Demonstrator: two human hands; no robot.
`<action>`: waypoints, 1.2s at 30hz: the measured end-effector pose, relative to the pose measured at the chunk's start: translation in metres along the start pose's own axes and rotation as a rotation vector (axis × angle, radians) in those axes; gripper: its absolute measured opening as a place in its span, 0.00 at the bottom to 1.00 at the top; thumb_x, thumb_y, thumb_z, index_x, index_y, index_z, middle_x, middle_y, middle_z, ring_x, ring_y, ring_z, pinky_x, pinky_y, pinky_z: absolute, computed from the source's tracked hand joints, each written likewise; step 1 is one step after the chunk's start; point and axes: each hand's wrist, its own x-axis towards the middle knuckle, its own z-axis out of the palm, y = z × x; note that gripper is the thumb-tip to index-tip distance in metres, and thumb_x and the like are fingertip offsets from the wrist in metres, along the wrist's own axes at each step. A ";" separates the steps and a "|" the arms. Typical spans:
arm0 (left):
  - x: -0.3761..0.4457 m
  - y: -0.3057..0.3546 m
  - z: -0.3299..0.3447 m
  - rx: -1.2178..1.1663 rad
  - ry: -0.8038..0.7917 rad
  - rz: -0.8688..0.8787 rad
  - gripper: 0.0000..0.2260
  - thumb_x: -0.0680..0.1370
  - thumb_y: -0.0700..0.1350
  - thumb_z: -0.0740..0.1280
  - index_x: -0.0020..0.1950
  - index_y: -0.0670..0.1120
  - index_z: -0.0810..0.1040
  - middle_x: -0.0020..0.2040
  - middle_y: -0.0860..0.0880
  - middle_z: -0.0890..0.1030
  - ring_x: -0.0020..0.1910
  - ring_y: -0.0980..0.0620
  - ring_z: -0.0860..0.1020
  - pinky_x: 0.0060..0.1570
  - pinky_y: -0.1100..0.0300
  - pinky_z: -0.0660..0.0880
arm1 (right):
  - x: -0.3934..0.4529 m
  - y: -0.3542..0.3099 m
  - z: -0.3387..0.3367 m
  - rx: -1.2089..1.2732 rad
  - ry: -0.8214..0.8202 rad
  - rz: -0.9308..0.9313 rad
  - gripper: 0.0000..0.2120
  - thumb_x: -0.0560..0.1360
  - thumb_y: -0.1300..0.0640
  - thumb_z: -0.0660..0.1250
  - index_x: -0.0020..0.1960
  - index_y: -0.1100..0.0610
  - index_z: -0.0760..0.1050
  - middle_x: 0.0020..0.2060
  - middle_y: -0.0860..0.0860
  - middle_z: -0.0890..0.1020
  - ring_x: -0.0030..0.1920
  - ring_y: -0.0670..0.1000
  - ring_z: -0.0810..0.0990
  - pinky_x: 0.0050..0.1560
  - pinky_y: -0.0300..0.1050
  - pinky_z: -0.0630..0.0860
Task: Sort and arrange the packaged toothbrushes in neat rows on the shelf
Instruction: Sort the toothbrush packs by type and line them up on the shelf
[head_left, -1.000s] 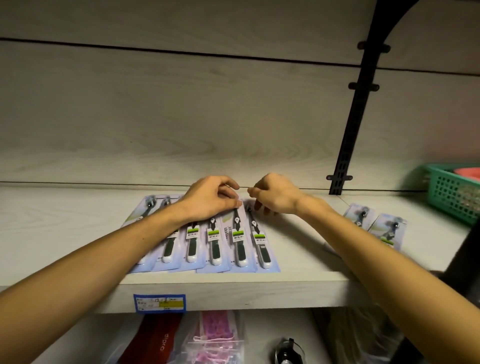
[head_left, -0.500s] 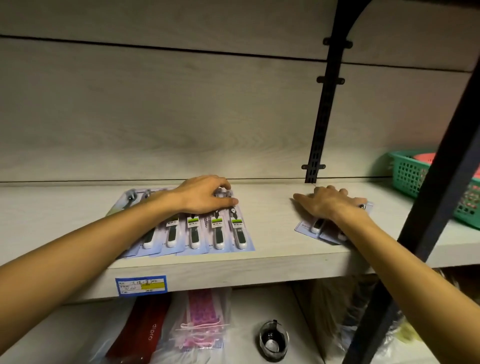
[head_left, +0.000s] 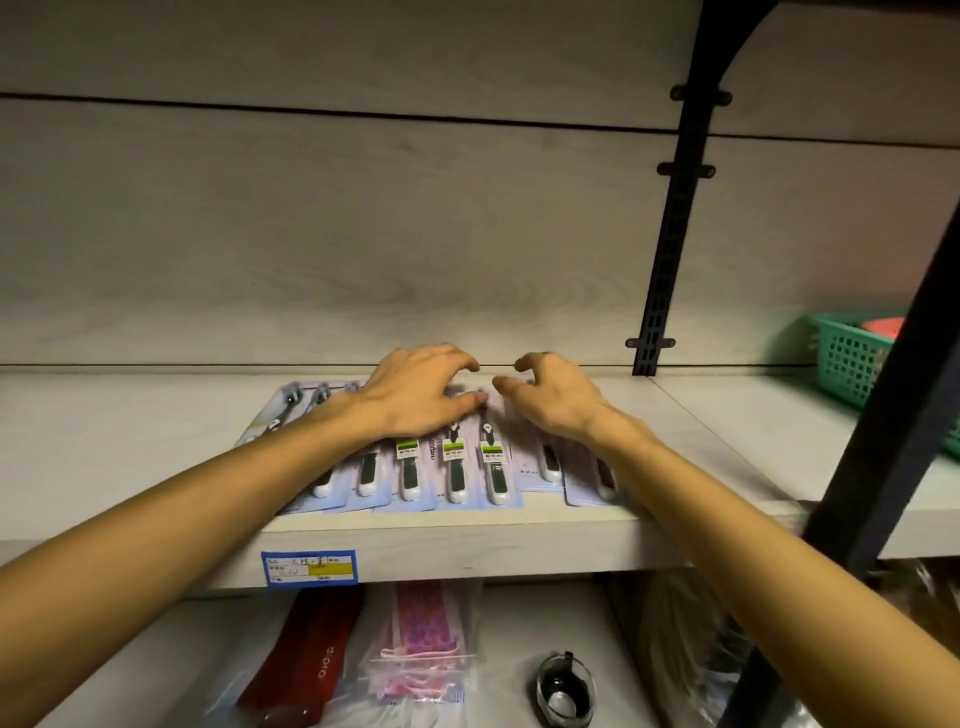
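Since half a second ago, the right hand (head_left: 553, 397) has come back from the far side of the shelf (head_left: 156, 415) and brought two toothbrush packs (head_left: 569, 470) with it; they now lie just right of the main row of toothbrush packs (head_left: 415, 473), where before they sat well apart near the black upright (head_left: 670, 249). That right hand rests on the top ends of the two packs with its fingers bent and its thumb pointing left; whether it pinches a pack or only presses down cannot be told. Its neighbour, the left hand (head_left: 421, 395), lies over the upper part of the main row, fingers curved and spread, fingertips pressing on the packs rather than gripping any one of them. Both thumbs nearly meet above the row's right end. All the packs lie flat on the pale wooden shelf, handles toward the front edge, overlapping one another slightly like tiles. The two packs on the right sit a little askew and a little further back than the rest. On the shelf's front edge a blue and yellow price label (head_left: 310, 568) is stuck below the row. At the far right of the shelf stands a green basket (head_left: 852, 358). Below, on the lower shelf, lie a red package (head_left: 311, 654), a bag of pink items (head_left: 421, 639) and a small dark glass jar (head_left: 563, 688).
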 end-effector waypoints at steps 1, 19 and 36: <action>-0.001 -0.004 -0.004 0.029 -0.005 -0.008 0.27 0.78 0.68 0.58 0.70 0.54 0.73 0.69 0.52 0.76 0.66 0.48 0.75 0.60 0.50 0.71 | 0.003 0.002 -0.004 0.047 0.033 -0.055 0.25 0.79 0.42 0.63 0.70 0.55 0.73 0.66 0.54 0.78 0.64 0.57 0.76 0.65 0.53 0.73; 0.025 0.006 0.019 -0.263 -0.081 -0.205 0.10 0.77 0.57 0.69 0.54 0.54 0.82 0.53 0.53 0.83 0.50 0.51 0.79 0.47 0.57 0.74 | 0.019 0.045 0.000 -0.037 -0.201 -0.063 0.23 0.81 0.45 0.60 0.74 0.50 0.68 0.68 0.56 0.76 0.65 0.57 0.75 0.67 0.54 0.71; 0.048 0.021 0.025 -0.266 -0.224 -0.153 0.25 0.78 0.63 0.65 0.71 0.51 0.74 0.67 0.50 0.78 0.63 0.48 0.76 0.61 0.53 0.74 | 0.028 0.057 -0.003 0.172 -0.220 0.045 0.18 0.79 0.57 0.60 0.66 0.61 0.75 0.63 0.56 0.79 0.62 0.56 0.76 0.63 0.47 0.70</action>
